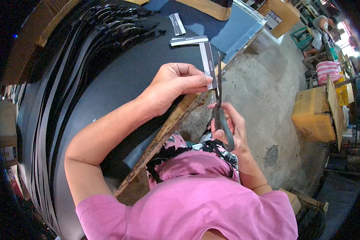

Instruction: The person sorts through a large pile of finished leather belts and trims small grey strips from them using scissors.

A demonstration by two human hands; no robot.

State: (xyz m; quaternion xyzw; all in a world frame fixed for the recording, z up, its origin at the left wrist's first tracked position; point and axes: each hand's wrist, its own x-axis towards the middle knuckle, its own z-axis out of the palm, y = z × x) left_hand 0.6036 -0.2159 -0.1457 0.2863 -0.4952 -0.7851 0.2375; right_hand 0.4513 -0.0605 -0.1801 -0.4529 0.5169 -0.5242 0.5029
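Pinched label strip (209, 64), left hand (170, 86), 12 o'clock; curled right hand (239, 132) round scissors (217, 113), 1 o'clock; seemingly at trimming, needed squared blades.

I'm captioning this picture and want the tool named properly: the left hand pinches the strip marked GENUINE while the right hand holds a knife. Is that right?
Not quite: the tool is a pair of scissors, not a knife, as the head view shows. The right hand holds it, while the left hand pinches the strip marked GENUINE.
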